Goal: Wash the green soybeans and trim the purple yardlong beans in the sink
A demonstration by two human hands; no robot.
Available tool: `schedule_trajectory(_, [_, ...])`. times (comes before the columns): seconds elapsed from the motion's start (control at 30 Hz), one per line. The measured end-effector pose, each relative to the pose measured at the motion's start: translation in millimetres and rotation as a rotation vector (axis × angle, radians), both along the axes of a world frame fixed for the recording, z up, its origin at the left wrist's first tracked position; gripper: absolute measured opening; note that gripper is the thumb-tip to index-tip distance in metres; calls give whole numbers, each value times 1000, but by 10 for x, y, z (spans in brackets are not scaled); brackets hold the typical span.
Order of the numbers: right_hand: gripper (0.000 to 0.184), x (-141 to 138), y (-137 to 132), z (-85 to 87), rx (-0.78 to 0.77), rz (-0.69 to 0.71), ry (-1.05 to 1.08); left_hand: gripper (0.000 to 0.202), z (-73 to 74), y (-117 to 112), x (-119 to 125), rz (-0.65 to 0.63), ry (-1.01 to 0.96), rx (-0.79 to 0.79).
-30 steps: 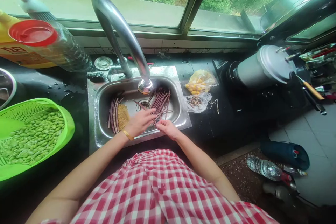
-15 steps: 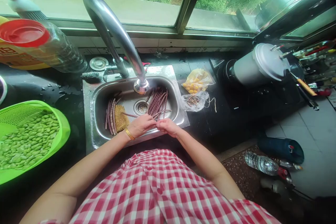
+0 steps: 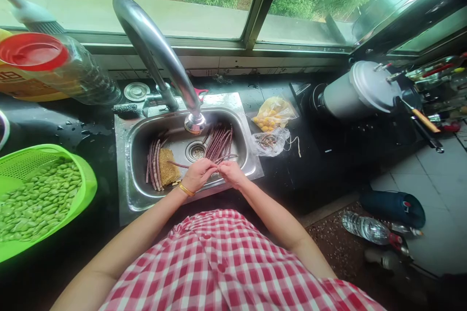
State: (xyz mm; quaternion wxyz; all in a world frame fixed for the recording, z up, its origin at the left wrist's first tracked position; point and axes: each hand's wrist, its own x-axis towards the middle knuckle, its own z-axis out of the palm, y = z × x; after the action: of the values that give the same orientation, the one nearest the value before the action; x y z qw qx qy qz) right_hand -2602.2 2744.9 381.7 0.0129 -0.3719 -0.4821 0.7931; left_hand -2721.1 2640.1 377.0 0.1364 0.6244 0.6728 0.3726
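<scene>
both hands meet over the front edge of the sink [image 3: 135, 189]: the left hand [image 3: 199, 173] and right hand [image 3: 230, 172] have their fingers curled shut around one purple long bean [image 3: 182, 164], pinching it between them, its free end trailing left over the basin. this looks like the step of snapping or trimming a single bean; a sensible next move would call for a firm pinch from both hands close together. a bundle of long beans [image 3: 220, 142] lies right of the drain under the faucet [image 3: 160, 58], a smaller group [image 3: 153, 163] lies left beside a brown scrub pad [image 3: 168, 166]. the wet black table [image 3: 83, 131] carries a green colander [image 3: 85, 182] of pale green beans, an oil bottle [image 3: 54, 65], plastic bags [image 3: 273, 129] and a pressure cooker [image 3: 357, 90]. a window looks onto greenery; bottles lie on the tiled floor [image 3: 438, 189].
</scene>
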Motion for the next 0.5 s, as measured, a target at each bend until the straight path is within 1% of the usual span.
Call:
schedule_trajectory(0.1, [11,-71,2,75,-29,-52,69,18,91,20,6,93,-102,23])
schedule_trajectory(0.3, [13,-214,-13,275,-56,-121,179,17,337,52,32,280,-313,63])
schedule_trajectory(0.37, [12,-221,14,356,-44,-94,239,17,408,62,38,338,-414,73])
schedule_trajectory(0.5, [15,-211,81,491,-30,50,327,19,479,77,31,418,-595,84])
